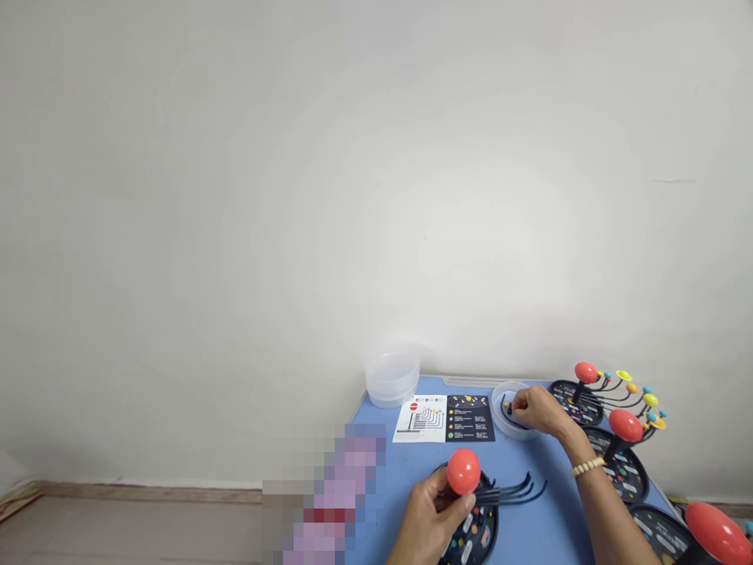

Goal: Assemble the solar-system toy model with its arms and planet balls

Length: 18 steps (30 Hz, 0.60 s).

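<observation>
My left hand (pixel 432 514) is closed around the upper part of a solar system model, just below its red ball (pixel 464 471). Several thin black curved arms (pixel 518 493) stick out to the right from under the ball. Beneath them is the model's round black base (pixel 471 541), printed with small coloured pictures and partly hidden by the hand. My right hand (pixel 534 410), a beaded bracelet on its wrist, reaches into a clear plastic bowl (pixel 499 424). Its fingers are pinched together among small dark and coloured parts (pixel 507 406); what they grip is hidden.
An instruction sheet (pixel 420 424) lies on the blue table (pixel 405 463). Stacked clear bowls (pixel 392 380) stand at the back left corner. Along the right edge are more solar system models with red balls (pixel 626 426), close to my right forearm. A white wall rises behind.
</observation>
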Available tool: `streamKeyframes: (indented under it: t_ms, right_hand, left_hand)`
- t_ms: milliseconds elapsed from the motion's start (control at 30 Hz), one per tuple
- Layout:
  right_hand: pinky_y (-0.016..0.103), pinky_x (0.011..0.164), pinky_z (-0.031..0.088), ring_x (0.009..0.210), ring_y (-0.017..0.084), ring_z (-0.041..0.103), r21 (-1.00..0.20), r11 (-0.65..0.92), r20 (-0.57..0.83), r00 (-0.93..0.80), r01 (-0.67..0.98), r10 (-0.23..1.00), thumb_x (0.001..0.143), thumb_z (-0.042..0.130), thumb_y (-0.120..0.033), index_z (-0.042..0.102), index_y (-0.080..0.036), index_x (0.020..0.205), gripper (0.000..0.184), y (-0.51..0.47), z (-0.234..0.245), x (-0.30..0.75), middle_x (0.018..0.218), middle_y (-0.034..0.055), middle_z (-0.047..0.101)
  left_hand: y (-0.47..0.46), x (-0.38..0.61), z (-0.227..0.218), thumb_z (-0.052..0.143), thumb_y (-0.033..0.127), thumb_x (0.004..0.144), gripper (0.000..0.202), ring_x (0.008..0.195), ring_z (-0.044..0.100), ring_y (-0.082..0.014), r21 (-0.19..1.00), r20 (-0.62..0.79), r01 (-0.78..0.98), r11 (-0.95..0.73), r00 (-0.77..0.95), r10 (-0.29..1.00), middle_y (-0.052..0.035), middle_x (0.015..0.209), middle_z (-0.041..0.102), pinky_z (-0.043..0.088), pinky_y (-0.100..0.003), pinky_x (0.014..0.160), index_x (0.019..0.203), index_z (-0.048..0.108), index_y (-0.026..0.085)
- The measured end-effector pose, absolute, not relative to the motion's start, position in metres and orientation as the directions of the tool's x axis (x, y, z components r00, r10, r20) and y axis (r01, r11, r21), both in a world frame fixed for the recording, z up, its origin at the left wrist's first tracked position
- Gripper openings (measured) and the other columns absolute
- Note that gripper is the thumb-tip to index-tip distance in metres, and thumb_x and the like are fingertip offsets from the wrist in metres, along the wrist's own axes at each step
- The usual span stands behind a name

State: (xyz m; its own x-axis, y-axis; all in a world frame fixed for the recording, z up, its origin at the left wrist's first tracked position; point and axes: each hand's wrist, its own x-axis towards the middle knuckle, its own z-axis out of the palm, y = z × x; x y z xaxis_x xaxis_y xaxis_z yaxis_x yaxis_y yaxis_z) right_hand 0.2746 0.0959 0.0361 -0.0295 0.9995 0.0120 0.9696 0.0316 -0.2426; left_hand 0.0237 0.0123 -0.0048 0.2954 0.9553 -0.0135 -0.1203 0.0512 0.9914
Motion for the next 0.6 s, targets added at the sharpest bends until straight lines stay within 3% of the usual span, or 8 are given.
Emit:
streamKeyframes:
  t_ms: [133, 233, 333, 467, 600]
  right_hand:
    - [0.021, 0.063, 0.035, 0.079, 0.014, 0.064, -0.266, -0.005, 0.073, 0.025, 0.964, 0.997, 0.078, 0.050, -0.012, 0.073, -0.018, 0.090, 0.027, 0.092, 0.039, 0.279, 0.085, 0.0032, 0.074]
    - [0.021, 0.066, 0.038, 0.081, 0.014, 0.065, -0.272, 0.006, 0.052, 0.008, 0.962, 0.999, 0.077, 0.059, -0.017, 0.072, -0.021, 0.097, 0.024, 0.093, 0.037, 0.273, 0.087, 0.0016, 0.075]
    - [0.025, 0.072, 0.044, 0.083, 0.016, 0.065, -0.242, -0.012, 0.010, 0.014, 0.970, 1.000, 0.078, 0.067, -0.023, 0.070, -0.018, 0.093, 0.016, 0.097, 0.032, 0.263, 0.088, 0.0031, 0.073]
    - [0.036, 0.081, 0.050, 0.087, 0.017, 0.064, -0.184, -0.054, -0.022, 0.051, 0.981, 0.998, 0.090, 0.059, -0.035, 0.065, -0.014, 0.090, 0.021, 0.105, 0.026, 0.253, 0.094, 0.0036, 0.067]
    - [0.036, 0.081, 0.051, 0.088, 0.017, 0.063, -0.165, -0.071, -0.025, 0.068, 0.984, 0.997, 0.091, 0.058, -0.035, 0.064, -0.014, 0.093, 0.021, 0.108, 0.024, 0.252, 0.096, 0.0037, 0.066]
  left_hand:
    - [0.012, 0.023, -0.004, 0.080, 0.039, 0.060, 0.031, 0.059, 0.048, -0.0134, 0.995, 0.021, -0.099, 0.008, 0.289, 0.957, 0.0013, 0.062, 0.056, 0.044, -0.024, 0.059, 0.071, 0.068, 0.014]
    - [0.011, 0.023, -0.003, 0.079, 0.043, 0.061, 0.033, 0.059, 0.047, -0.0135, 0.996, 0.037, -0.088, -0.012, 0.288, 0.957, 0.0013, 0.063, 0.055, 0.043, -0.024, 0.059, 0.071, 0.068, 0.014]
    - [0.012, 0.023, -0.003, 0.079, 0.047, 0.061, 0.035, 0.059, 0.047, -0.0137, 0.997, 0.036, -0.082, -0.013, 0.296, 0.954, 0.0016, 0.062, 0.054, 0.043, -0.024, 0.059, 0.070, 0.067, 0.015]
    - [0.012, 0.022, -0.005, 0.078, 0.046, 0.063, 0.034, 0.058, 0.046, -0.0132, 0.995, 0.040, -0.098, -0.009, 0.316, 0.948, 0.0019, 0.061, 0.052, 0.043, -0.024, 0.058, 0.071, 0.066, 0.015]
    - [0.010, 0.022, -0.003, 0.076, 0.044, 0.066, 0.032, 0.058, 0.045, -0.0129, 0.996, 0.046, -0.085, -0.019, 0.323, 0.945, 0.0018, 0.062, 0.053, 0.043, -0.024, 0.059, 0.072, 0.066, 0.015]
